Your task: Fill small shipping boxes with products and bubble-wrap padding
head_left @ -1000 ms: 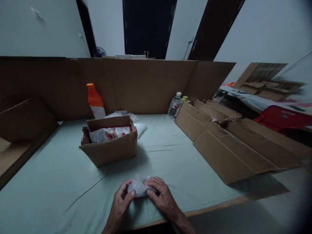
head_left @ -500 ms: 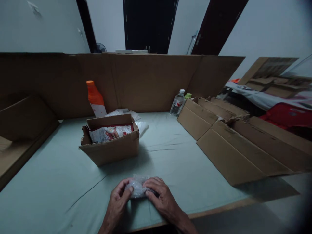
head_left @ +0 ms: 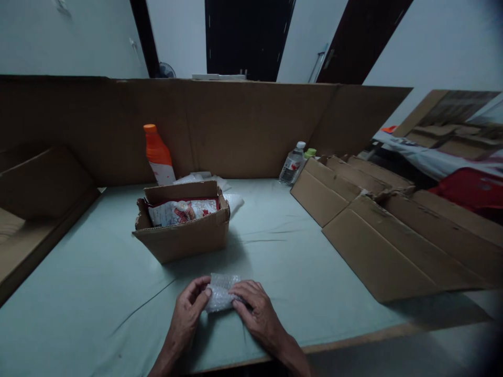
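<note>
A small bundle of clear bubble wrap is held between both hands just above the green table cover, close to the front edge. My left hand pinches its left end with thumb and fingers. On the right end, my right hand is closed with its fingers curled over the wrap. A short flap of the wrap sticks up at the far side. Whatever lies inside the bundle cannot be made out. Beyond the hands stands an open cardboard box holding a white and red printed packet.
An orange-capped bottle and more bubble wrap are behind the box. A clear water bottle stands at the back right beside large open cartons. A cardboard wall closes off the far side; another carton is at left.
The bubble wrap is folded more closely, and the dark spot that showed by my right hand is covered. Both hands keep their hold. The view has shifted slightly.
</note>
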Demonstrator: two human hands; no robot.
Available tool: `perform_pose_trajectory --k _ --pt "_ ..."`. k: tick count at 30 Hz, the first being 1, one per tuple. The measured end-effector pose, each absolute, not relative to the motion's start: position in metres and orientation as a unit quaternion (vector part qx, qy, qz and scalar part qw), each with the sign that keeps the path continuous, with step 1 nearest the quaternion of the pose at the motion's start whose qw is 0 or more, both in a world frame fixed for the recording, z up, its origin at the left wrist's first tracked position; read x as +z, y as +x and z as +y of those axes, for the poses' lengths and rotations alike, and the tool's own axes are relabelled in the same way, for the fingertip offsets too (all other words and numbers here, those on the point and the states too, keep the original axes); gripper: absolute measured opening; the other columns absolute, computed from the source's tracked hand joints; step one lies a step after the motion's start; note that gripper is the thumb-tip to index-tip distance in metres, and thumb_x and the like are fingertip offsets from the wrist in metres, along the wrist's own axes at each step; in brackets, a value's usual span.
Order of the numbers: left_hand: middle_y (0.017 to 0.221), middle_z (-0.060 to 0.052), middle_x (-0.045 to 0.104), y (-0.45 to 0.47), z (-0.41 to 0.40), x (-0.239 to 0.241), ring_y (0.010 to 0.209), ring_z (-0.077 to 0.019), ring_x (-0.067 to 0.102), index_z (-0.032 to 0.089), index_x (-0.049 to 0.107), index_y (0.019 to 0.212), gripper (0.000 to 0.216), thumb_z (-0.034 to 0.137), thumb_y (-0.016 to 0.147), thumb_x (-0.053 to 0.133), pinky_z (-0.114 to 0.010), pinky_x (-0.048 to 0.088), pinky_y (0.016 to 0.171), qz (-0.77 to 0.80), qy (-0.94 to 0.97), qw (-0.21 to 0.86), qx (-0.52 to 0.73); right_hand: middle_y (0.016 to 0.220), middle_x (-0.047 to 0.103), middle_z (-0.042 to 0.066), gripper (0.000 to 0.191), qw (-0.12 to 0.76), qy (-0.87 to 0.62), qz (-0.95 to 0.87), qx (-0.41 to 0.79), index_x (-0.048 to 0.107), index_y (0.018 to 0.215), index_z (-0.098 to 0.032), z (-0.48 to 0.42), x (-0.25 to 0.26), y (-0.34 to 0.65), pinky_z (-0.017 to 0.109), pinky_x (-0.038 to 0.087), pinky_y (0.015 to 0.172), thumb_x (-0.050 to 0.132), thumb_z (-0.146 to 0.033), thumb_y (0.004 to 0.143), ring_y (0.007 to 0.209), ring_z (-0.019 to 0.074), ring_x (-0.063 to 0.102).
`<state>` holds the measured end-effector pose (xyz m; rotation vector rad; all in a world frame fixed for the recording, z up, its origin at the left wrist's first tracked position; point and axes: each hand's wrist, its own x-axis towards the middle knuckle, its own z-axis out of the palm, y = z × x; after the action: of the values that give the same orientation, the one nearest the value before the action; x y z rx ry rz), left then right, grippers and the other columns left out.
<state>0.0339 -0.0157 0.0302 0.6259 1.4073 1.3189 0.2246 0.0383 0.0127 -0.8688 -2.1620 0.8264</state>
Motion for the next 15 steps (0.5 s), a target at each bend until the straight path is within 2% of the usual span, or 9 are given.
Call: perform_pose_trajectory --k 8,15 --pt "0.09 -0.007 0.072 0.0341 -0.0145 0.031 0.083 -0.0216 0.065 0.015 0.072 0.097 0.058 0.057 0.059 0.083 -0.029 0.05 0.077 0.597 0.282 0.505 0.556 0.1 0.074 0.005 0.018 0.336 -0.341 -0.819 0.317 0.069 0.101 -0.024 0.0364 0.016 0.2227 0.039 0.048 0.089 0.058 -0.015 0.09 0.099 0.0228 0.064" --pt "0.084 -0.005 0.069 0.0334 -0.0169 0.029 0.077 -0.0179 0.062 0.015 0.07 0.099 0.054 0.053 0.062 0.082 -0.026 0.047 0.072 0.594 0.276 0.516 0.553 0.097 0.074 0.005 0.018 0.341 -0.332 -0.819 0.32 0.069 0.1 -0.024 0.034 0.0149 0.2223 0.039 0.049 0.086 0.057 -0.015 0.09 0.096 0.0234 0.064"
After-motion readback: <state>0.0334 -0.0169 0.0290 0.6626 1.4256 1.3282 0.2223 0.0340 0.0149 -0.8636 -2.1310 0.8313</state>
